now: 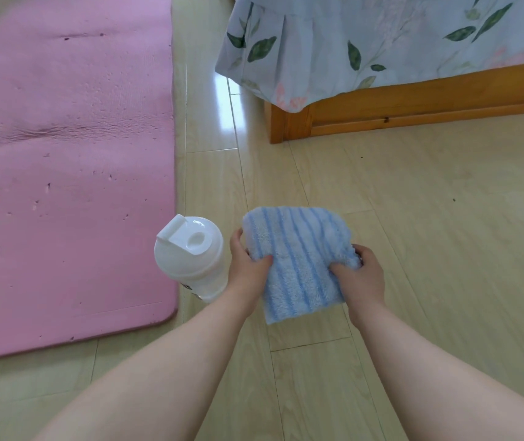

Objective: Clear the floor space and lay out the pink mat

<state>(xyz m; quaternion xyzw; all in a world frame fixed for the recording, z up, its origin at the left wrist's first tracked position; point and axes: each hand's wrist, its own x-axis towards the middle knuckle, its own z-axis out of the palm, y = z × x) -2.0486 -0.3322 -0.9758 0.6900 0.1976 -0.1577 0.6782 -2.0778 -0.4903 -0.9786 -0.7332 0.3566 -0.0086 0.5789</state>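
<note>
The pink mat [63,154] lies flat on the wooden floor, filling the left side of the view. A folded blue-striped towel [299,259] is held just above the floor right of the mat. My left hand [248,268] grips the towel's left edge, thumb on top. My right hand [362,278] pinches its right edge, bunching the cloth. A white lidded bottle [190,259] stands upright on the floor between the mat's edge and my left hand, close to that hand; whether they touch I cannot tell.
A wooden bed frame [413,109] with a floral sheet [365,43] hanging over its corner stands at the upper right. Light wooden floor [445,233] spreads to the right of the towel and runs between mat and bed.
</note>
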